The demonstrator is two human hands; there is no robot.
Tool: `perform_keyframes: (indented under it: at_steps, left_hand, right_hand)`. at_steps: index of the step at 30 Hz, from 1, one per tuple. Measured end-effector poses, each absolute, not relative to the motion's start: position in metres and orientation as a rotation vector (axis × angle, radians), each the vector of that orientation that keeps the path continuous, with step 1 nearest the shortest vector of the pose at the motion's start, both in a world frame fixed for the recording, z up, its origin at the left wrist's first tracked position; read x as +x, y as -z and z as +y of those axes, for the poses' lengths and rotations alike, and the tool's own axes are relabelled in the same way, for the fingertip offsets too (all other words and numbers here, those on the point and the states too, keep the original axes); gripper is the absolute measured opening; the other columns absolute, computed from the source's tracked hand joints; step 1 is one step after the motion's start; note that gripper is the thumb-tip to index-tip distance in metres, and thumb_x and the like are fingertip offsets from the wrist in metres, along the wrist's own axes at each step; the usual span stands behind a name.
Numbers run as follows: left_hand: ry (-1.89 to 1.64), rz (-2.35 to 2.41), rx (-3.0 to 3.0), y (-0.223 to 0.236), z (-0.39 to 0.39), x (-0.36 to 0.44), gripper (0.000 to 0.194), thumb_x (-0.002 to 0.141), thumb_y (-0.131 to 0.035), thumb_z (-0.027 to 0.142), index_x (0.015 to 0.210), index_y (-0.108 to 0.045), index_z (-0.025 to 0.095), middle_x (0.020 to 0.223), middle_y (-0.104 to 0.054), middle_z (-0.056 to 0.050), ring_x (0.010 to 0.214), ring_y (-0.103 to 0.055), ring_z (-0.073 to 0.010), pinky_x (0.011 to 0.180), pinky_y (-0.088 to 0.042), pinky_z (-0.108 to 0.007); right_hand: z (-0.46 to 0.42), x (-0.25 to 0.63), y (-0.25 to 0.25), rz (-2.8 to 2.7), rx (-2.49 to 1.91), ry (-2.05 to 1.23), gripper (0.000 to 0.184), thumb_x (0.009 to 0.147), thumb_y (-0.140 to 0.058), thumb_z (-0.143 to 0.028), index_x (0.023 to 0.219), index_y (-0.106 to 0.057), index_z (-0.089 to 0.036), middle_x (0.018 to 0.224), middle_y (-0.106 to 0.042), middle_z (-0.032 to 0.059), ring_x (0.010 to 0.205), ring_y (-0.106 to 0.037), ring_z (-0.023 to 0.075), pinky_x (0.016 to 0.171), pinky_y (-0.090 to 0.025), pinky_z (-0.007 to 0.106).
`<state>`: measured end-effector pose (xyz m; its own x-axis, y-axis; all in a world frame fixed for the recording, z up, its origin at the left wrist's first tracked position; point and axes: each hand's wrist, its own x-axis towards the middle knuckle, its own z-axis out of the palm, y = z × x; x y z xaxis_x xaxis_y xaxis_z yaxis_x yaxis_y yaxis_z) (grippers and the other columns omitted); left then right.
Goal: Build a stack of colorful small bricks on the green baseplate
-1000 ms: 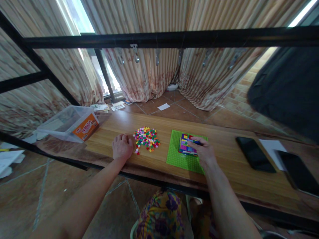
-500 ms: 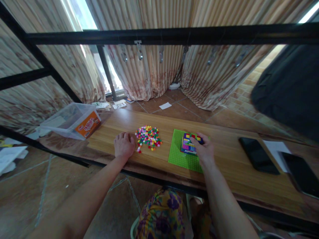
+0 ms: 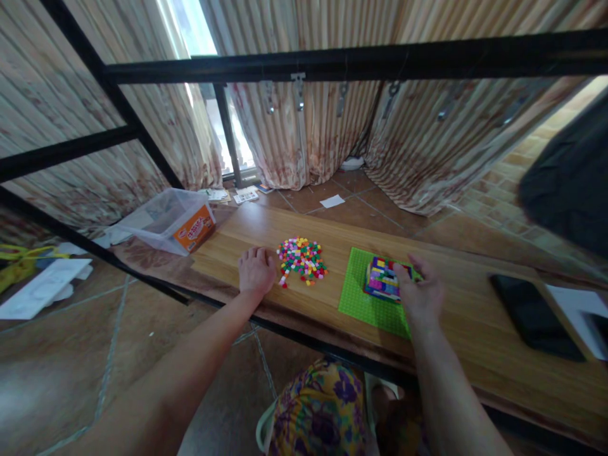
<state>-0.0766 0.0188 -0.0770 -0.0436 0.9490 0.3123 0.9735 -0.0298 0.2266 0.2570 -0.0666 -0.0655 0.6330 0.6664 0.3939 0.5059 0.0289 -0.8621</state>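
My left hand (image 3: 256,272) rests on the wooden table with its fingers curled under. Their tips are hidden, so I cannot tell whether anything is in them. Just right of it lies a loose pile of small multicoloured building bricks (image 3: 303,258). A green baseplate (image 3: 354,294) carries a rectangular build of bricks (image 3: 384,278), mostly purple and blue, with yellow and red on top. At the build's right edge is my right hand (image 3: 422,291), thumb and fingers spread. The thumb is close to the top corner; whether it touches cannot be made out.
A clear plastic box (image 3: 164,221) with an orange label stands past the table's left end. On the right lie a black phone (image 3: 536,316) and white paper (image 3: 577,310). A black metal bar (image 3: 332,66) with hanging clips crosses above the table, before striped curtains (image 3: 308,139).
The view has swung left, shifting everything rightward in the picture. My right thumb and fingers have drawn back towards the build's right edge. My left hand stays beside the pile.
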Motion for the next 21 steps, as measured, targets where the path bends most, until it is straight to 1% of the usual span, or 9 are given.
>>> perform_keyframes:
  at_steps: [1, 2, 3, 5, 7, 10, 14, 21]
  left_hand:
    - [0.601, -2.147, -2.13, 0.077, 0.019, -0.077, 0.036, 0.093, -0.043, 0.028, 0.117, -0.066, 0.014, 0.122, -0.066, -0.016, 0.116, -0.056, -0.0328, 0.1, -0.043, -0.047]
    - [0.604, -2.149, -2.133, 0.077, 0.018, -0.077, 0.036, 0.093, -0.043, 0.028, 0.117, -0.066, 0.014, 0.123, -0.065, -0.016, 0.116, -0.056, -0.0327, 0.1, -0.042, -0.047]
    - [0.607, -2.149, -2.136, 0.077, 0.018, -0.076, 0.035, 0.093, -0.044, 0.029, 0.117, -0.066, 0.014, 0.124, -0.065, -0.016, 0.117, -0.056, -0.0327, 0.101, -0.042, -0.047]
    - [0.613, -2.148, -2.137, 0.077, 0.018, -0.076, 0.035, 0.093, -0.044, 0.029, 0.117, -0.066, 0.015, 0.125, -0.065, -0.016, 0.117, -0.055, -0.0326, 0.101, -0.042, -0.047]
    - [0.613, -2.151, -2.136, 0.077, 0.018, -0.076, 0.035, 0.093, -0.044, 0.029, 0.118, -0.066, 0.015, 0.125, -0.065, -0.017, 0.118, -0.055, -0.0328, 0.101, -0.042, -0.048]
    - [0.618, -2.159, -2.136, 0.077, 0.017, -0.076, 0.035, 0.093, -0.044, 0.028, 0.117, -0.066, 0.015, 0.124, -0.065, -0.016, 0.117, -0.055, -0.0328, 0.1, -0.042, -0.047]
    - [0.619, -2.169, -2.133, 0.077, 0.018, -0.075, 0.035, 0.093, -0.045, 0.028, 0.118, -0.065, 0.014, 0.123, -0.065, -0.016, 0.116, -0.055, -0.0328, 0.101, -0.041, -0.047]
    - [0.63, -2.157, -2.143, 0.078, 0.018, -0.076, 0.035, 0.093, -0.045, 0.028, 0.118, -0.065, 0.013, 0.123, -0.066, -0.016, 0.117, -0.055, -0.033, 0.102, -0.041, -0.047]
  right_hand:
    - [-0.069, 0.251, 0.06, -1.044, -1.647, 0.015, 0.041, 0.08, -0.066, -0.047, 0.109, -0.072, -0.018, 0.112, -0.069, 0.0131, 0.11, -0.062, 0.031, 0.098, -0.047, 0.051]
    - [-0.072, 0.242, 0.054, -1.113, -1.628, 0.106, 0.036, 0.084, -0.063, -0.045, 0.107, -0.072, -0.019, 0.113, -0.069, 0.0132, 0.113, -0.061, 0.0309, 0.101, -0.045, 0.051]
    - [-0.075, 0.231, 0.049, -1.186, -1.588, 0.111, 0.031, 0.088, -0.059, -0.044, 0.104, -0.072, -0.02, 0.11, -0.07, 0.0118, 0.109, -0.062, 0.0288, 0.099, -0.047, 0.048]
    - [-0.079, 0.205, 0.045, -1.396, -1.51, -0.032, 0.025, 0.093, -0.054, -0.04, 0.099, -0.072, -0.024, 0.099, -0.072, 0.0082, 0.096, -0.066, 0.0244, 0.091, -0.051, 0.042]
    - [-0.079, 0.18, 0.049, -1.565, -1.473, -0.162, 0.024, 0.095, -0.052, -0.036, 0.097, -0.073, -0.024, 0.094, -0.072, 0.0074, 0.092, -0.066, 0.0238, 0.088, -0.051, 0.04]
    - [-0.073, 0.154, 0.065, -1.69, -1.518, -0.246, 0.025, 0.096, -0.05, -0.031, 0.098, -0.074, -0.022, 0.095, -0.072, 0.009, 0.091, -0.065, 0.0246, 0.087, -0.05, 0.039]
    - [-0.062, 0.141, 0.08, -1.762, -1.613, -0.227, 0.024, 0.096, -0.051, -0.028, 0.096, -0.075, -0.021, 0.096, -0.071, 0.0099, 0.092, -0.063, 0.0252, 0.087, -0.048, 0.038]
    - [-0.053, 0.131, 0.083, -1.797, -1.684, -0.161, 0.021, 0.093, -0.053, -0.022, 0.094, -0.074, -0.022, 0.095, -0.071, 0.0091, 0.092, -0.061, 0.0254, 0.085, -0.046, 0.037]
